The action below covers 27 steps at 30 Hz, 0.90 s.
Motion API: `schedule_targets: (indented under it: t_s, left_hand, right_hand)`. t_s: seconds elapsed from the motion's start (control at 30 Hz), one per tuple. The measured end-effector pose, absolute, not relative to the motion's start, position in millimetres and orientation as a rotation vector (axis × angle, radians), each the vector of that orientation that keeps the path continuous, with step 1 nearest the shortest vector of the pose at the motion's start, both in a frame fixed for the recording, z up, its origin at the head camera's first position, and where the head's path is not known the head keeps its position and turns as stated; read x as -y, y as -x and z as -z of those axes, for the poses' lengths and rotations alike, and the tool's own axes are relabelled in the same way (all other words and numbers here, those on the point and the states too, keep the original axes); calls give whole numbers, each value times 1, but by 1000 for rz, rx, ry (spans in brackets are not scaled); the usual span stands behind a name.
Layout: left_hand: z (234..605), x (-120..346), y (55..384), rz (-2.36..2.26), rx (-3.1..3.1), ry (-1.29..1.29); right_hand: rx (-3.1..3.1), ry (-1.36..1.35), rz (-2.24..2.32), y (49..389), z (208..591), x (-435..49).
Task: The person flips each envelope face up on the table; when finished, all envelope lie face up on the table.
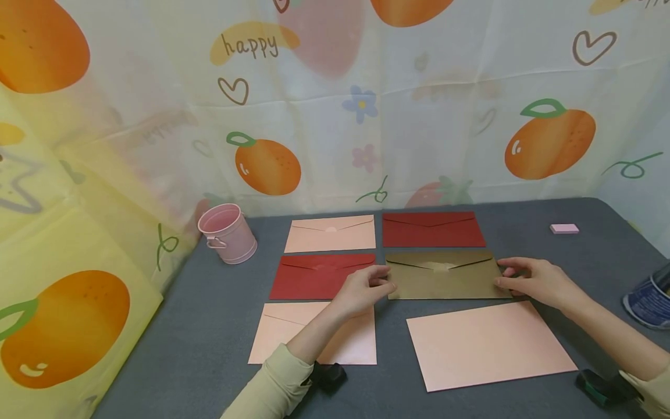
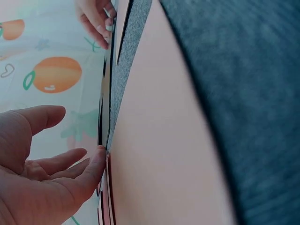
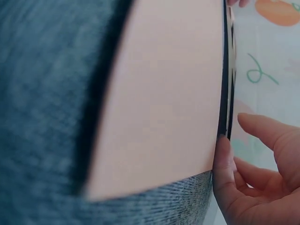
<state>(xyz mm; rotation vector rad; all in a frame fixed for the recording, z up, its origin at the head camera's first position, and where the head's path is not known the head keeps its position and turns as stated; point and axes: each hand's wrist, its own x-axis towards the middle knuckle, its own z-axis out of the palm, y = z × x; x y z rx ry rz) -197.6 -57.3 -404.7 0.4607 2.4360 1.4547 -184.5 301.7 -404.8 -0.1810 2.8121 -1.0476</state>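
Note:
A gold envelope point(image 1: 445, 284), flap side up, lies flat on the grey table between both hands. My left hand point(image 1: 362, 289) touches its left edge with the fingertips, reaching over the red envelope point(image 1: 309, 279) and the lower-left pink envelope point(image 1: 282, 340). At the gold envelope's right edge, my right hand point(image 1: 541, 283) rests its fingertips. Both wrist views show a gap between thumb and fingers on the left hand point(image 2: 56, 173) and the right hand point(image 3: 253, 173). Closer to me, a larger-looking plain pink envelope point(image 1: 487, 349) lies at a slant.
Behind lie another pink envelope point(image 1: 330, 235) and a dark red envelope point(image 1: 431, 231). A small pink bucket point(image 1: 227, 235) stands at the left. On the right are a pink eraser-like block point(image 1: 564, 228) and a blue container point(image 1: 646, 299). A printed curtain point(image 1: 324, 116) hangs behind the table.

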Motion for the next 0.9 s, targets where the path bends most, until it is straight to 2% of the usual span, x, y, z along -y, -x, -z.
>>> schedule_targets:
  t_s: [0.2,0.33,0.6,0.9]
  left_hand:
    - [403,56,194,-1457,-2447,-486]
    - [401,54,188,-1456,-2453,-611]
    - [392,47,166,-1107,-2536,-983]
    - [391,41,146,-783,-2497,-1197]
  right_hand:
    - [-2856,207,999,180,402,-304]
    - [-2935,282,941,174,400,-306]
    - [-3096,616,894,151,398,-308]
    - [-3019,1004,822,128,407,-306]
